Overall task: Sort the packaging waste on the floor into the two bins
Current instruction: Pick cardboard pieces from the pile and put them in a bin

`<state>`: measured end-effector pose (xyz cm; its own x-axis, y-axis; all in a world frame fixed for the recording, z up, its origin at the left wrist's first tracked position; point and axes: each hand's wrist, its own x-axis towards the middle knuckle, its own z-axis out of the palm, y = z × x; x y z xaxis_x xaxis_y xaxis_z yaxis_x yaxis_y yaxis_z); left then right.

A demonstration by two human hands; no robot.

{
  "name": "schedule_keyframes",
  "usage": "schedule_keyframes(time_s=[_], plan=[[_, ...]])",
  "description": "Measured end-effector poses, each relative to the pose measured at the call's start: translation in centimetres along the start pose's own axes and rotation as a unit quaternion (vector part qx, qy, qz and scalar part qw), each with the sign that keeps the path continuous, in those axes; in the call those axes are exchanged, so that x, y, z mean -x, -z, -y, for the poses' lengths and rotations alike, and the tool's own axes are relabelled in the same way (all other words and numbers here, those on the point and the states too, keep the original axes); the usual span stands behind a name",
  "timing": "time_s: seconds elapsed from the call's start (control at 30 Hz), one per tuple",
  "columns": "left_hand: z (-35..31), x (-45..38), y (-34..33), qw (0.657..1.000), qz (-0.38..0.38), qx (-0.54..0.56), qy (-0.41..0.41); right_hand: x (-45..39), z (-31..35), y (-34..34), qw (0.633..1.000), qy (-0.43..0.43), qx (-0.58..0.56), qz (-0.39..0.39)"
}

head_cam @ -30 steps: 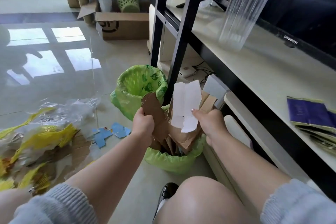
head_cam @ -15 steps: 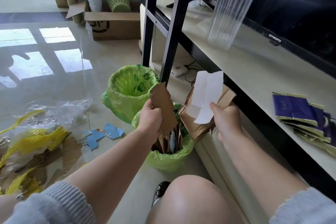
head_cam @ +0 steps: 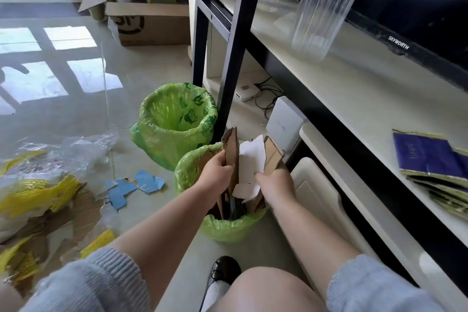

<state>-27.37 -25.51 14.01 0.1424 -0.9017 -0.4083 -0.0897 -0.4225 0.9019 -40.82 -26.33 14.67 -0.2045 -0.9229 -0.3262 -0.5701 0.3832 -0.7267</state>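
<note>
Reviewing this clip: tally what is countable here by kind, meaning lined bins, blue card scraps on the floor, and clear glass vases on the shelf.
Green-lined bins: 2, the near bin and the far bin
Blue card scraps on the floor: 2, the larger scrap and the smaller scrap
Clear glass vase: 1
Total: 5

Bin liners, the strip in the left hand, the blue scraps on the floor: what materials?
Bin liners: thin glossy green plastic film, by the wrinkles and translucence. Strip gripped by the left hand: brown cardboard, matte, ragged torn top edge. Blue scraps: likely printed card or thin carton, blue face with white torn edges; the coating is unclear.
</note>
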Motion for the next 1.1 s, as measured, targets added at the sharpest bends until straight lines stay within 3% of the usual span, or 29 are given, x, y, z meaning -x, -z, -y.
schedule_keyframes(time_s=[0.2, 0.4, 0.5, 0.63, 0.77, 0.9, 1.03, 1.1], plan=[[0.1, -1.0, 0.6, 0.995, -0.005, -0.086, -0.053, -0.6, 0.5, -1.9, 0.998, -0.015, 0.059, 0.014], [2.0, -1.6, 0.5, 0.972, -0.008, -0.223, -0.070, -0.1, 0.1, -4.2, 0.991, 0.000, 0.111, 0.076], [2.2, -2.1, 1.1, 0.975, -0.003, -0.210, -0.073, -0.3, 0.0, -4.4, 0.992, -0.003, 0.067, 0.111], [1.8, -1.7, 1.9, 0.967, -0.035, -0.223, -0.116, -0.2, -0.6, -3.3, 0.993, 0.050, 0.016, 0.102], [2.1, -1.3, 1.2, 0.919, -0.049, -0.364, -0.145, -0.7, -1.3, -4.9, 0.976, 0.073, 0.167, 0.122], [2.4, -1.4, 0.5, 0.873, -0.046, -0.476, -0.094, -2.4, -2.0, -7.3, 0.922, 0.083, 0.361, 0.110], [2.9, -1.7, 1.0, 0.890, -0.055, -0.449, -0.053, -3.2, -2.1, -8.1, 0.855, 0.082, 0.493, 0.135], [2.8, -2.0, 1.3, 0.907, -0.064, -0.414, -0.055, -3.4, -2.3, -8.3, 0.852, 0.075, 0.500, 0.134]])
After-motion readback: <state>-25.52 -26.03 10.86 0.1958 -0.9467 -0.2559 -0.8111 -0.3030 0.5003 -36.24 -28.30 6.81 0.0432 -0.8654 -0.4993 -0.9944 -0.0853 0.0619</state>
